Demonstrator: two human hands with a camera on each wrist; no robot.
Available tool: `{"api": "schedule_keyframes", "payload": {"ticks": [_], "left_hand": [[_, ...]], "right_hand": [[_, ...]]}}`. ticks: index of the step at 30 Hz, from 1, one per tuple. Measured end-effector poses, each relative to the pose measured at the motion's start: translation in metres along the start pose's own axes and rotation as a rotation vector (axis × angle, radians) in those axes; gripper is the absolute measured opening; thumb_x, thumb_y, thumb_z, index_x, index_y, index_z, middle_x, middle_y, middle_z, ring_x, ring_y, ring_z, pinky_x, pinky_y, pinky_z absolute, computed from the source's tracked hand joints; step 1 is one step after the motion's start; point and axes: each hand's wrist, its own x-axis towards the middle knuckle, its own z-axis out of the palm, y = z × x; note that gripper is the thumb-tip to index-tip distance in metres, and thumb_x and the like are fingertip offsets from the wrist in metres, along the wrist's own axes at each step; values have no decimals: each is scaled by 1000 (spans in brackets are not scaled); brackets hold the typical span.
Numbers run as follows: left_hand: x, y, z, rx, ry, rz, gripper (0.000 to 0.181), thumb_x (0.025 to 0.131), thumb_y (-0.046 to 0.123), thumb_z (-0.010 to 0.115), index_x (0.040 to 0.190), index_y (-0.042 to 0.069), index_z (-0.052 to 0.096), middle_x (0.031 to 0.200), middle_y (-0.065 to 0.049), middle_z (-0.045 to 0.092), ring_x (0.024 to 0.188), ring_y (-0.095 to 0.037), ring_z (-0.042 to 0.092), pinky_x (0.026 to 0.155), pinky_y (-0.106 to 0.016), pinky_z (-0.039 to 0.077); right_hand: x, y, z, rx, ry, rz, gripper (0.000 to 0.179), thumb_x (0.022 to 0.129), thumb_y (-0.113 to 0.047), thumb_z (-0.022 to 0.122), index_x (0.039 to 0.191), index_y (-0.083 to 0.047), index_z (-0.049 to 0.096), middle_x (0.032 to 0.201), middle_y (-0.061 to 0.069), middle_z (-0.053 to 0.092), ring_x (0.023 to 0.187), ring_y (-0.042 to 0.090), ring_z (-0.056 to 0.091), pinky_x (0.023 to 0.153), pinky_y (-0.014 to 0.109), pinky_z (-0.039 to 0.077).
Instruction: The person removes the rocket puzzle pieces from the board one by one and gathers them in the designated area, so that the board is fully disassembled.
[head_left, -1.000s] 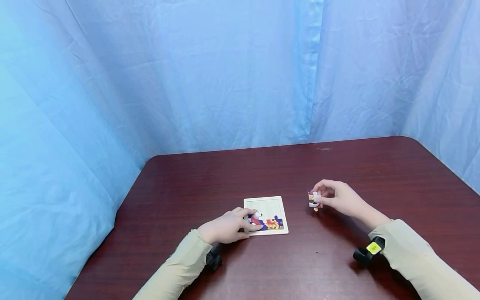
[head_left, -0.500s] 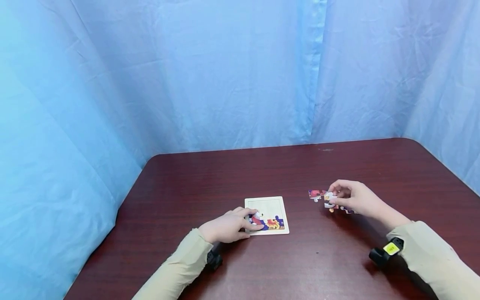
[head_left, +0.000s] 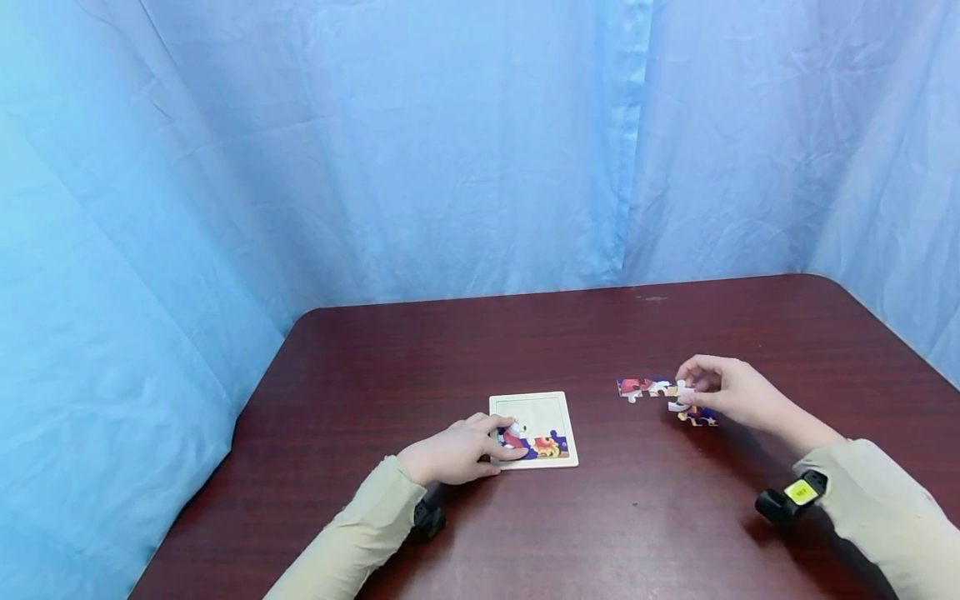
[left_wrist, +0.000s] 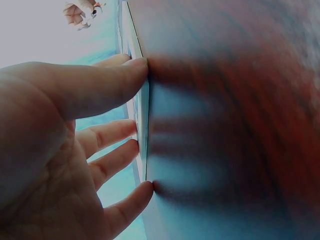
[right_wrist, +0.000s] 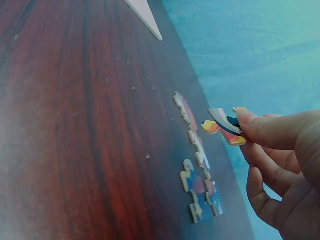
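My left hand (head_left: 453, 452) rests on the left side of a square wooden puzzle tray (head_left: 572, 454), fingers spread and fairly straight. In the left wrist view, its thumb and fingertips touch the tray's edge. Joined pieces (head_left: 550, 447) with a colourful cartoon picture fill the tray's near part; bare wood shows in its far part. To the right of the tray, my right hand (head_left: 731, 392) pinches a jigsaw piece (right_wrist: 227, 125) between thumb and fingers, above the table. Beneath and beside it lie several loose jigsaw pieces (head_left: 645, 387), partly covered by the hand in the head view.
Both hands work over a dark red-brown wooden table (head_left: 420, 358). Light blue curtains (head_left: 450, 167) hang behind its far edge and along the sides. A black wrist camera with a yellow label (head_left: 800, 492) sits below the right cuff.
My right hand has moved to the right with the jigsaw piece, uncovering more of the loose pieces on the table. The left hand has stayed on the tray.
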Motion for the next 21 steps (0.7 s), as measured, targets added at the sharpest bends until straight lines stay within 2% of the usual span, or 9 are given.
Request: {"api": "schedule_keyframes", "payload": {"ticks": [4, 11, 21], "left_hand": [[-1, 1, 0, 3, 1, 3, 37, 93, 23, 61, 129, 30, 59, 146, -8, 40, 126, -23, 42, 100, -37, 41], [0, 0, 1, -4, 7, 12, 38, 92, 22, 61, 129, 30, 59, 146, -9, 40, 126, -23, 42, 100, -37, 41], [-2, 0, 1, 0, 10, 11, 38, 92, 21, 62, 129, 30, 60, 145, -8, 41, 125, -23, 43, 99, -36, 41]], "right_hand": [[0, 2, 6, -28, -8, -16, 20, 79, -6, 74, 93, -7, 60, 74, -1, 59, 63, 2, 52, 54, 22, 42], [2, 6, 13, -52, -35, -46, 20, 77, -4, 73, 92, -8, 60, 70, -4, 60, 62, -1, 51, 50, 23, 42], [8, 7, 20, -124, 1, -42, 19, 78, -7, 75, 93, -6, 64, 76, -2, 59, 67, 3, 50, 56, 23, 42]]}}
